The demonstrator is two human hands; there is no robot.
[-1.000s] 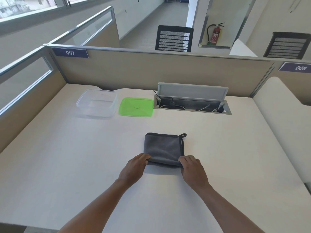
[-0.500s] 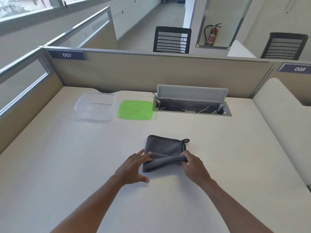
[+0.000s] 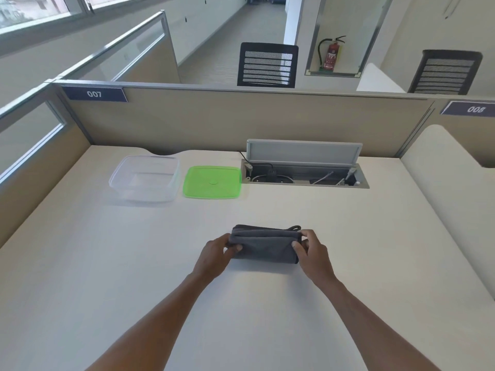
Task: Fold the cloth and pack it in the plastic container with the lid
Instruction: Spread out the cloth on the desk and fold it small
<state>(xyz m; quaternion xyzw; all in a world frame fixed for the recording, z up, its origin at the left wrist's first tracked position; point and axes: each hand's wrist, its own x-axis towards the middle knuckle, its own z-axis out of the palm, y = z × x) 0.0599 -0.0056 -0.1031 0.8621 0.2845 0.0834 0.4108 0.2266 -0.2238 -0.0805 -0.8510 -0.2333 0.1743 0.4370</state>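
Observation:
A dark grey cloth (image 3: 265,245), folded into a narrow band, lies on the white desk in front of me, its hanging loop at the far right corner. My left hand (image 3: 215,254) pinches its left end. My right hand (image 3: 312,253) grips its right end, thumb on top. A clear plastic container (image 3: 146,178) stands open and empty at the far left of the desk. Its green lid (image 3: 213,182) lies flat just to the right of it.
An open cable tray (image 3: 305,178) with a raised grey flap (image 3: 304,152) is sunk into the desk behind the cloth. Beige partition walls (image 3: 241,121) enclose the desk at the back and left. A second white desk (image 3: 452,199) adjoins on the right.
The near half of the cloth has been folded over away from me, so it is now a narrower band. Both hands moved forward with it and now grip its two ends.

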